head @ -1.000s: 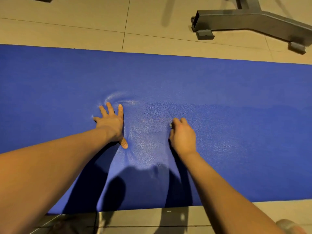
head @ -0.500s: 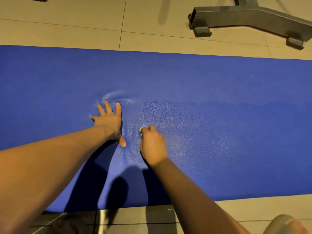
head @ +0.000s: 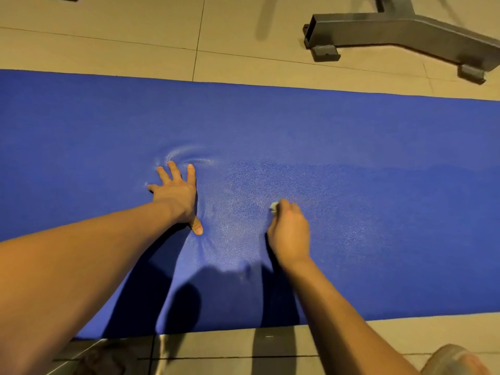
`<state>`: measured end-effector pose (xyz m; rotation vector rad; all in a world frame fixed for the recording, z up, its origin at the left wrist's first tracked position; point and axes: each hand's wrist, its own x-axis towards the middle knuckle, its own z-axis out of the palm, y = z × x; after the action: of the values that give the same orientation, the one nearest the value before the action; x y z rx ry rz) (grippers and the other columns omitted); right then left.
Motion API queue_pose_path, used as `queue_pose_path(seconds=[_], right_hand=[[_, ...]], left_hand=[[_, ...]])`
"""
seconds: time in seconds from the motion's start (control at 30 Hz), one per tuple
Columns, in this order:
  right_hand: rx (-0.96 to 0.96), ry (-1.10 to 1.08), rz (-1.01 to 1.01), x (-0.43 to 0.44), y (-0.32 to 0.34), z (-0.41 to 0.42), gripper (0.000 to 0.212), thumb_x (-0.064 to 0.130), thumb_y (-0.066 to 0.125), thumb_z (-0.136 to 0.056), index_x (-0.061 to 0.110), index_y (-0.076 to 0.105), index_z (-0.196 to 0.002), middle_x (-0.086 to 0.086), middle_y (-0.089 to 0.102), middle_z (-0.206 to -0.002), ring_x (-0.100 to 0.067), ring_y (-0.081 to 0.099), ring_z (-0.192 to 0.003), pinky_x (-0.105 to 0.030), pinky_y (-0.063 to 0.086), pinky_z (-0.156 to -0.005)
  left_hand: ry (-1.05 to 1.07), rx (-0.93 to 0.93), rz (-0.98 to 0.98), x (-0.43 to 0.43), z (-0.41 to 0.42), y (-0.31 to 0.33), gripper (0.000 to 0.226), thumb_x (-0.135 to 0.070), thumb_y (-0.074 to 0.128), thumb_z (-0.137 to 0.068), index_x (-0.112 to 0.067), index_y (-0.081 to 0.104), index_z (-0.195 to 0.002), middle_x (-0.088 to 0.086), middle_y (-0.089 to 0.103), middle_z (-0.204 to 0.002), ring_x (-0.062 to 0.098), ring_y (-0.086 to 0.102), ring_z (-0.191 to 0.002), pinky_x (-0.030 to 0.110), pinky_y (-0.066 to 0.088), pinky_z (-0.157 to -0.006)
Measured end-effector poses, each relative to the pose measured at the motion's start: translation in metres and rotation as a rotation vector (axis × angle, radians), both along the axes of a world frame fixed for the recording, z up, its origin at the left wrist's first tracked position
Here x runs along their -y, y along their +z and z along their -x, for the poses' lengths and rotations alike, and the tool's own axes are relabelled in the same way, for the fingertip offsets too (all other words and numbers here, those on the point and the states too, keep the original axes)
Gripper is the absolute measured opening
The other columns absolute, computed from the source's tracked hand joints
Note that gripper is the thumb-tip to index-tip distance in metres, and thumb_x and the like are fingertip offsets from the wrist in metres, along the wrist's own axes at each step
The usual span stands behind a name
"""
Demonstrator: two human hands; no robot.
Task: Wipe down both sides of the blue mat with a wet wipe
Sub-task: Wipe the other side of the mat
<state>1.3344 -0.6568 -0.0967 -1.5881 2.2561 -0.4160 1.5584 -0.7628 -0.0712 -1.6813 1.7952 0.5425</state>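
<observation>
The blue mat point(head: 378, 158) lies flat across the tiled floor and fills the middle of the head view. My left hand point(head: 176, 194) presses on it with fingers spread, and the mat wrinkles around the fingertips and thumb. To the right, my right hand point(head: 289, 231) is curled round a small white wet wipe point(head: 273, 207), of which only a bit shows past the fingers. The wipe touches the mat. A damp, glistening patch spreads between and beyond both hands.
A grey metal equipment base point(head: 400, 31) with rubber feet stands on the tiles beyond the mat's far edge at the upper right. Beige floor tiles point(head: 108, 36) border the mat. A knee point(head: 457, 361) shows at the bottom right corner.
My right hand swept left toward the left hand with the wipe, then back to the right. The left hand has stayed pressed on the same spot.
</observation>
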Motion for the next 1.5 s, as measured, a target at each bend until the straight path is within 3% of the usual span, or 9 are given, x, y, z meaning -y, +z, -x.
queue_pose_path(seconds=[0.17,0.3,0.4,0.57,0.73,0.87,1.03,1.3,1.5], right_hand=[[0.084,0.246,-0.074,-0.013,0.005,-0.084,0.018,0.019,0.057,-0.089,0.010,0.063,-0.103,-0.017,0.057,-0.101,-0.039,0.061,-0.082,-0.039,0.047,-0.066],[0.017,0.318,-0.108,-0.010,0.000,-0.078,0.021,0.025,0.050,-0.101,0.009,0.061,-0.108,-0.017,0.055,-0.108,-0.040,0.060,-0.091,-0.041,0.047,-0.069],[-0.013,0.200,-0.088,-0.010,-0.006,-0.036,0.021,0.024,0.046,-0.103,0.008,0.058,-0.112,-0.015,0.056,-0.114,-0.037,0.059,-0.097,-0.041,0.046,-0.074],[0.049,-0.169,0.032,-0.025,-0.007,0.037,0.012,0.024,0.054,-0.101,0.012,0.054,-0.097,-0.010,0.063,-0.095,-0.035,0.059,-0.084,-0.036,0.036,-0.064],[0.138,-0.271,0.045,-0.026,-0.006,0.008,0.015,0.019,0.056,-0.100,0.006,0.061,-0.095,-0.016,0.063,-0.099,-0.037,0.060,-0.090,-0.040,0.040,-0.073],[0.189,-0.027,-0.105,-0.020,-0.002,-0.060,0.021,0.018,0.047,-0.101,0.006,0.063,-0.109,-0.015,0.059,-0.114,-0.036,0.059,-0.101,-0.040,0.044,-0.083],[0.167,0.270,-0.121,-0.026,0.000,-0.073,0.016,0.018,0.048,-0.099,0.011,0.061,-0.105,-0.012,0.058,-0.109,-0.036,0.060,-0.095,-0.041,0.045,-0.075],[-0.024,-0.115,0.018,-0.045,-0.009,0.041,0.015,0.022,0.054,-0.100,0.012,0.057,-0.089,-0.010,0.061,-0.093,-0.037,0.059,-0.083,-0.037,0.036,-0.061],[0.060,-0.215,-0.005,-0.042,-0.005,-0.011,0.017,0.021,0.052,-0.101,0.009,0.063,-0.096,-0.016,0.065,-0.098,-0.038,0.062,-0.089,-0.040,0.043,-0.070]], left_hand=[[0.004,-0.014,-0.008,0.000,-0.001,-0.001,0.177,-0.066,0.094,-0.035,-0.016,-0.028,-0.155,0.028,-0.024,-0.160,0.056,-0.014,-0.147,0.075,0.023,-0.110],[0.011,-0.003,-0.017,0.001,0.001,0.000,0.177,-0.065,0.095,-0.037,-0.016,-0.028,-0.154,0.028,-0.025,-0.160,0.056,-0.014,-0.147,0.075,0.023,-0.111],[0.001,-0.002,-0.013,0.001,0.001,0.001,0.175,-0.065,0.094,-0.039,-0.015,-0.028,-0.154,0.029,-0.025,-0.160,0.056,-0.014,-0.147,0.075,0.024,-0.110],[-0.002,0.002,-0.009,0.000,0.001,0.001,0.175,-0.066,0.094,-0.038,-0.014,-0.028,-0.154,0.030,-0.023,-0.160,0.056,-0.013,-0.147,0.075,0.025,-0.110],[0.006,0.003,-0.014,0.001,0.002,0.000,0.177,-0.065,0.094,-0.037,-0.015,-0.028,-0.154,0.029,-0.024,-0.160,0.057,-0.013,-0.147,0.075,0.024,-0.110],[0.009,0.007,-0.019,0.001,0.002,0.000,0.176,-0.065,0.094,-0.037,-0.015,-0.029,-0.154,0.029,-0.025,-0.160,0.056,-0.013,-0.147,0.075,0.024,-0.110],[0.012,0.003,-0.017,0.001,0.002,0.002,0.177,-0.065,0.094,-0.037,-0.016,-0.029,-0.154,0.028,-0.025,-0.160,0.055,-0.014,-0.147,0.075,0.024,-0.110],[0.016,-0.002,-0.011,0.000,0.002,0.002,0.177,-0.064,0.095,-0.037,-0.016,-0.030,-0.153,0.028,-0.026,-0.160,0.055,-0.014,-0.148,0.075,0.022,-0.111],[0.019,0.006,-0.009,0.000,0.003,0.003,0.176,-0.062,0.095,-0.038,-0.017,-0.029,-0.154,0.027,-0.027,-0.160,0.054,-0.015,-0.148,0.075,0.022,-0.111]])
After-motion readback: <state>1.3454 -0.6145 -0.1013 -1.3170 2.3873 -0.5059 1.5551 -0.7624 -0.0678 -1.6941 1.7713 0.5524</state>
